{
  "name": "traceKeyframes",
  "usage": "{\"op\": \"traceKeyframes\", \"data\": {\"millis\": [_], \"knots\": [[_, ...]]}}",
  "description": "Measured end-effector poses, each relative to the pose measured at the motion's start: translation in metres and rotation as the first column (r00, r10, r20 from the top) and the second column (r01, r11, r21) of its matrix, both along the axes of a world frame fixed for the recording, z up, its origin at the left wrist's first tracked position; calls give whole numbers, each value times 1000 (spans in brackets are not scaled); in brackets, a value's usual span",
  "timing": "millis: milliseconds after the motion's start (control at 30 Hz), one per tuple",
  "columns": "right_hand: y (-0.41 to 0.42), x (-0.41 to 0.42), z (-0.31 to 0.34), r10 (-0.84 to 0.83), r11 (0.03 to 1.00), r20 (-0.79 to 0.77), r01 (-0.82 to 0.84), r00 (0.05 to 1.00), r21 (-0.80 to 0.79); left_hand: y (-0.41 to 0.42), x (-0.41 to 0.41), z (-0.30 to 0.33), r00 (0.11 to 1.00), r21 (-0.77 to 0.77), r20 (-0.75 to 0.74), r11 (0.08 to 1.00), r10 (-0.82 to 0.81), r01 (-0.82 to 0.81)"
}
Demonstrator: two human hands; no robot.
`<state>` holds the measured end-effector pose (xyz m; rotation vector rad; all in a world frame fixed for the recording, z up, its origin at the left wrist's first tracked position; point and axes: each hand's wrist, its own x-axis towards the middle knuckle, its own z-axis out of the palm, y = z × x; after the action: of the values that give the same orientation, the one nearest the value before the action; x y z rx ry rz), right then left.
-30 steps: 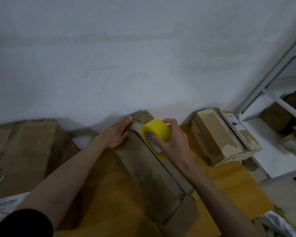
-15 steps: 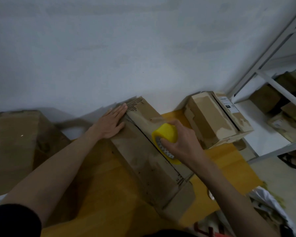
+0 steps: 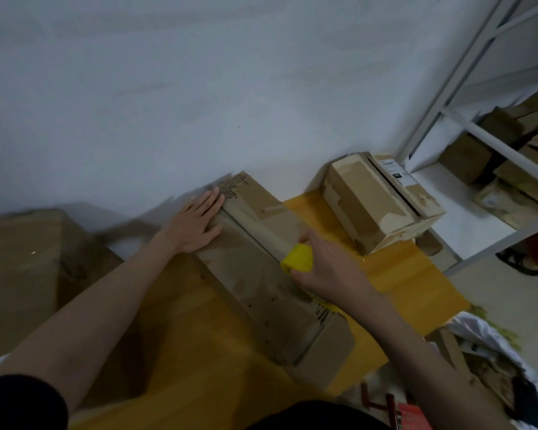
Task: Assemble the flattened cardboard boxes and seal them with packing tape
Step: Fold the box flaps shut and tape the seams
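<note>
Risk ahead: tape wandering off the seam or wrinkling if the roll (image 3: 297, 258) tilts or the box (image 3: 261, 274) slides on the yellow table (image 3: 413, 283); flaps gaping if pressure at the far end eases. Box lying long, far end at the wall, near end at the table's near edge. Left hand (image 3: 196, 223) flat, fingers straight, pressing the far left flap. Right hand (image 3: 326, 268) clenched round the roll at mid-seam, wrist angled down. Sealed box (image 3: 376, 203) well apart, far right.
</note>
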<state>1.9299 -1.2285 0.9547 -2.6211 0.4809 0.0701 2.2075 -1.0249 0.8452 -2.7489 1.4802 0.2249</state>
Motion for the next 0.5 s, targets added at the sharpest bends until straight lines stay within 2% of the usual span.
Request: {"op": "traceKeyframes", "data": {"millis": [267,500], "knots": [[2,3,5,-6,1000,-3,6,1000,-27,-2,-30,3,996,33,77,999,-46,44],[2,6,4,-14,1000,17,14,1000,-6,-12,-68,-3,993,-27,3,993,-117,117]]}}
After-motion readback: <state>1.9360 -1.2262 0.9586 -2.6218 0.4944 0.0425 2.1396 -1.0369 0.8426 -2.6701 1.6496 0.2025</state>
